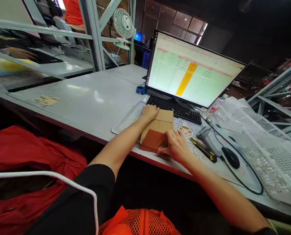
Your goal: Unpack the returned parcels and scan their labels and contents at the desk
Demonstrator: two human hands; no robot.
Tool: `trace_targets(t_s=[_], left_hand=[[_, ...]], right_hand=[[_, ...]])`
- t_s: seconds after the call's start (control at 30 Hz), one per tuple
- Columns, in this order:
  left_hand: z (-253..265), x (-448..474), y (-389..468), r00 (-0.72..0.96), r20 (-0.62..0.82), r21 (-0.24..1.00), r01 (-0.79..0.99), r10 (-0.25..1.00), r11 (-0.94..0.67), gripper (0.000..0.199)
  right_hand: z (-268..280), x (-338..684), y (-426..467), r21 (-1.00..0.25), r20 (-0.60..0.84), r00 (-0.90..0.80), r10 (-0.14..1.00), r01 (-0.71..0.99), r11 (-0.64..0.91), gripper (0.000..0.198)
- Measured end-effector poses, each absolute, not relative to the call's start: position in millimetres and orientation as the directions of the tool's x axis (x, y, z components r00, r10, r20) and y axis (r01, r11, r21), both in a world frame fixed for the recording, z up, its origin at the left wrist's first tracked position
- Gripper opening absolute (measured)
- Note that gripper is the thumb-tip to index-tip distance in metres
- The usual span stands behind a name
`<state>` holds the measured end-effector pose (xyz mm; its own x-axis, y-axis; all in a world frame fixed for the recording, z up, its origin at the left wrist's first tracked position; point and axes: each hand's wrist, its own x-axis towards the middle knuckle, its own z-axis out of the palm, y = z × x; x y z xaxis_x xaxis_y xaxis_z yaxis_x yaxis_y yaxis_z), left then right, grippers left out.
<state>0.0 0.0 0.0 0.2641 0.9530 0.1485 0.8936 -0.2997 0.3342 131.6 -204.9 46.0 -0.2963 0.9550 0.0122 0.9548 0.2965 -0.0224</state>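
A small cardboard box (157,125) lies at the front edge of the desk, its tan flaps folded out and a red-brown panel facing me. My left hand (150,112) is closed over its far left edge, with the fingertips partly hidden. At the near right corner, my right hand (176,143) grips the box between thumb and fingers. Under and beside the box is a desk mat (184,130) printed with cartoon drawings. A grey tray-like sheet (126,122) lies to its left.
Behind the box stand a keyboard (184,112) and a monitor (194,71) showing a spreadsheet. To the right are yellow-black cutters (201,150), a barcode scanner (209,140), a mouse (230,157), a looping cable and white plastic baskets (277,150). Blue tape (140,90) sits left of the monitor.
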Motion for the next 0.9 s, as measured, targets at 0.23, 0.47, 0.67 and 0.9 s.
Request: trace_targets(t_s=[0.23, 0.47, 0.67, 0.9], left_hand=[[4.2, -2.2, -1.3, 0.288, 0.152, 0.335, 0.885, 0.946, -0.323, 0.053], [6.6, 1.2, -2.7, 0.28, 0.151, 0.351, 0.881, 0.948, -0.316, 0.053], [6.2, 2.3, -1.2, 0.283, 0.16, 0.366, 0.873, 0.946, -0.323, 0.054], [1.6, 2.3, 0.4, 0.294, 0.206, 0.349, 0.869, 0.933, -0.351, 0.052]], right_hand=[[84.3, 155.5, -151.3, -0.116, -0.471, -0.248, 0.847, 0.969, 0.22, 0.066], [90.9, 128.8, -192.9, 0.171, -0.23, -0.281, 0.932, 0.931, 0.323, 0.047], [74.1, 113.4, -301.0, 0.179, -0.204, -0.434, 0.878, 0.865, 0.469, 0.028], [78.3, 143.9, -210.4, -0.391, -0.016, -0.556, 0.831, 0.769, 0.506, 0.027]])
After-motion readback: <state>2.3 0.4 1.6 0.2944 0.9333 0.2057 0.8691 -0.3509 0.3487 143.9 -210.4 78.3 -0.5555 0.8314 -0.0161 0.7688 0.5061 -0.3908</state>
